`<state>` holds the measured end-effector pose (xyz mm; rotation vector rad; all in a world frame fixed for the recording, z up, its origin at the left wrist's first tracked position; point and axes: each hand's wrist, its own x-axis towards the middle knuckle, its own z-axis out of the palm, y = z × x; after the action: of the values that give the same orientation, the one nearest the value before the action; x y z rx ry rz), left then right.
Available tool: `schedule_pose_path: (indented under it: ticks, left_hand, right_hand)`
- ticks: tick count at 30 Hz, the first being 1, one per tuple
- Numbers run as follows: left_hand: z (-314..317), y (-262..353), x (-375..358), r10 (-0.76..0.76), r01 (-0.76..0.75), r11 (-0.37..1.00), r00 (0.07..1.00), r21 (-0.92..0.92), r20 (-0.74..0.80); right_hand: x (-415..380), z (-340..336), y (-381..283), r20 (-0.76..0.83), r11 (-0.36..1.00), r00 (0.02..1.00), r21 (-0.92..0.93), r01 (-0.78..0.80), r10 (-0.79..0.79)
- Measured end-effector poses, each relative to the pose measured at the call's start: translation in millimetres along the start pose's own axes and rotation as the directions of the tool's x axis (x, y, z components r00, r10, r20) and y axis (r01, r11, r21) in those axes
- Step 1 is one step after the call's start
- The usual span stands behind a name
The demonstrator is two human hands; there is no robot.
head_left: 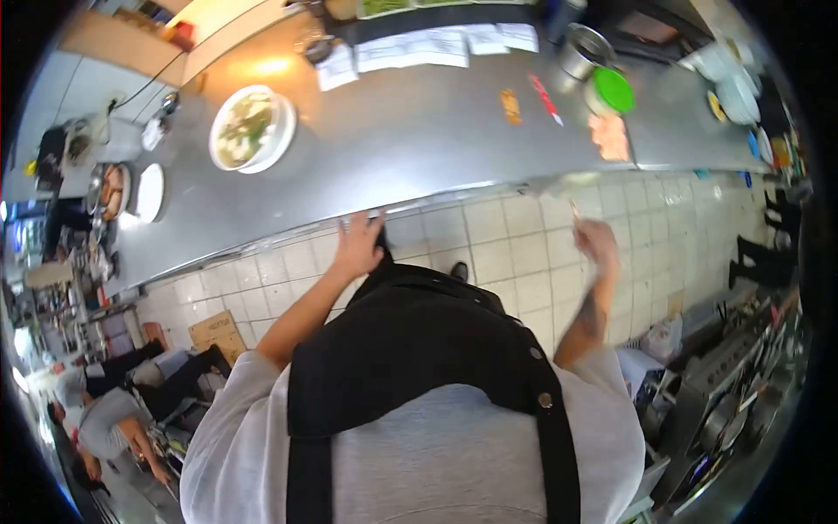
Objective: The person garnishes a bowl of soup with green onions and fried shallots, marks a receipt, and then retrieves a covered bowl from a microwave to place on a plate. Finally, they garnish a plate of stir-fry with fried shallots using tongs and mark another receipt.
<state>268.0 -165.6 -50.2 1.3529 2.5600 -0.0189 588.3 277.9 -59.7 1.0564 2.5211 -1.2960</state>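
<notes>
Watching through the head camera, I take the green-lidded tub point(611, 93) as my mark. My right hand point(596, 240) is nearward of it, off the counter point(375, 166) and over the floor tiles point(524, 253), its fingers curled around a thin thing point(574, 210) too blurred for me to name. That thin thing lies nearward and slightly left of the tub; its long axis runs from my fingers toward the counter, leaning a little left. A pink pile point(608, 137) sits just nearward of the tub, so my right hand is clearly the nearer one to it. Left of the tub lies a red tool point(543, 94), pale tip toward me, its length slanting from far left to near right. My left hand point(360, 247) is well left of the tub and nearward, fingers spread with nothing visible in them; whether they touch the counter's edge, I cannot tell.
</notes>
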Motion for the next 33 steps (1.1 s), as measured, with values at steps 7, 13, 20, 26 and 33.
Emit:
schedule_pose_path:
  ticks: [7,13,20,26,33]
  left_hand:
    - [-35.7,-118.2,-43.5,-0.277,0.333,0.26,0.925,-0.906,0.261]
    - [-79.8,-198.2,1.2,-0.428,0.259,-0.357,0.808,-0.897,0.404]
    - [-70.7,-233.5,60.5,-0.401,0.049,-0.743,0.766,-0.668,0.502]
    - [-77.7,-219.6,80.6,-0.603,-0.085,-0.674,0.636,-0.733,0.481]
    - [-75.7,-248.1,121.7,-0.678,-0.234,-0.678,0.566,-0.697,0.469]
  right_hand:
    - [15.7,96.7,-290.0,0.238,0.893,0.971,0.44,-0.097,-0.012]
    - [183.1,239.3,-399.0,0.441,0.773,0.863,0.627,-0.1,-0.245]
    - [227.1,278.2,-465.3,0.549,0.756,0.829,0.588,-0.287,-0.111]
    - [191.8,238.5,-476.1,0.461,0.656,0.888,0.667,-0.354,0.011]
    - [158.0,156.0,-379.8,0.175,0.666,0.974,0.711,-0.226,0.144]
